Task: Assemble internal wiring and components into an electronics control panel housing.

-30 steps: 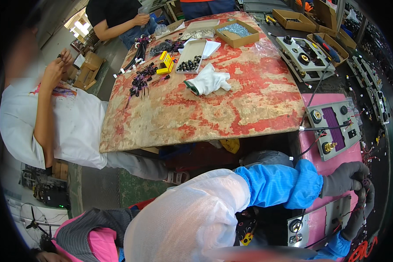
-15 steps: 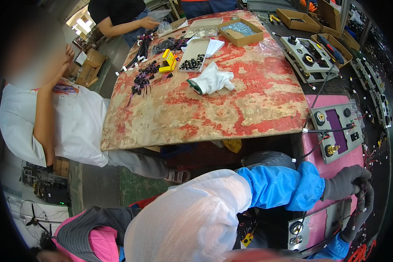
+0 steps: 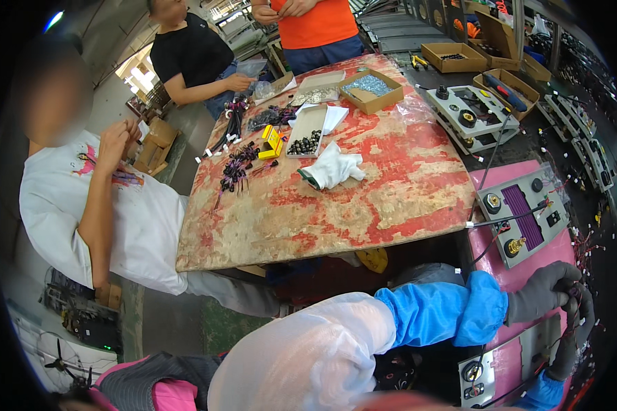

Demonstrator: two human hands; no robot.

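Note:
My left hand [image 3: 545,291], in a grey glove below a blue sleeve cuff, is at the right edge with its fingers closed. My right hand [image 3: 572,339], also grey-gloved, meets it fingertip to fingertip from below. Thin dark wires run by the fingers; what they pinch is too small and dark to make out. Beneath and beside the hands lies a grey metal panel [image 3: 487,383] with round fittings, partly hidden by the arms. Farther off, a second grey panel [image 3: 548,233] with a purple strip and a brass fitting [image 3: 514,246] rests on a pink sheet [image 3: 480,179].
A worn red wooden table [image 3: 404,212] carries a white glove [image 3: 332,168], a tray of black parts [image 3: 305,142], a yellow box [image 3: 270,142] and wire bundles [image 3: 238,164]. Cartons [image 3: 452,63] and another metal assembly [image 3: 469,113] stand beyond. Co-workers are at the left and far side.
The view has tilted upward, showing more of the far co-workers. The near co-worker's hands are now lower, before the chest. My hands stay together, with slight finger movement.

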